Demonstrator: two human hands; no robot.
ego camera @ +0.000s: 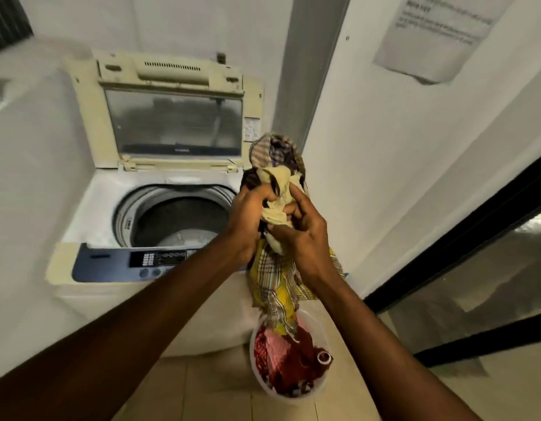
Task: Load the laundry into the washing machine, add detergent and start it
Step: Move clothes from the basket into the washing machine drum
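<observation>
Head view shows the left hand (251, 214) and right hand (302, 235) both clenched on a bundle of checked and cream clothes (278, 189), held up beside the open top-loading washing machine (90, 208), right of its drum (178, 217). A yellow plaid tail (275, 287) hangs into the laundry basket (319, 325) on the floor. The risk: that trailing end could snag the basket or slip loose and miss the drum.
</observation>
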